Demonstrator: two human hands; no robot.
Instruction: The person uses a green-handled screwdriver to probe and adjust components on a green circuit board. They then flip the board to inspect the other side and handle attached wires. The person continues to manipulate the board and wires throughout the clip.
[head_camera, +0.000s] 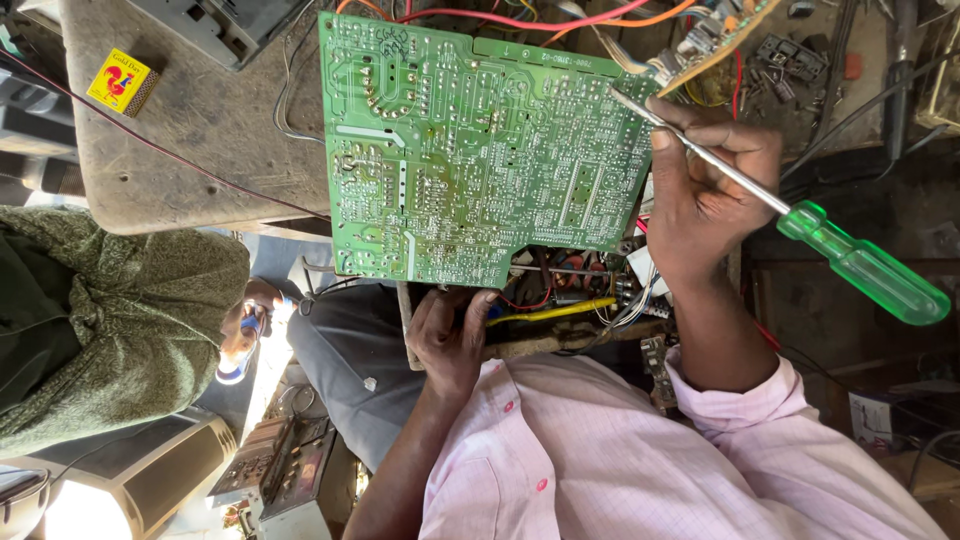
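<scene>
Closest to the lens, pink shirt (600, 470) and both forearms, reaching up from the bottom edge. Far left, well apart from the work, another person's green knitted sleeve (110, 300); above it, a small yellow matchbox (120, 82) lying flat on the worn grey surface (200, 130). Moving right, left hand (450, 335) clenched on the lower edge of the green circuit board (480, 150), fingers curled over the rim, thumb beneath. Held up off the surface with the solder side facing the camera, components turned away, its long axis running roughly across the picture and a touch tilted, a notch cut out of the lower right corner. Under that corner, a tangle of red, white and yellow wires (550, 312). Further right, right hand (705, 195) wrapped around the metal shaft of the screwdriver (800, 222), not around its clear green handle. Long axis slanting from upper left to lower right, tip pointing up and left at the board's upper right corner, handle sticking out well beyond the knuckles. Cannot tell whether the tip touches the board or the smaller board (715, 40) just beside it. Judging from this: keep the left grip firm so the board does not swing, steady the tip with that short hold near the shaft, press lightly, and stay clear of the solder tracks and loose wires.
</scene>
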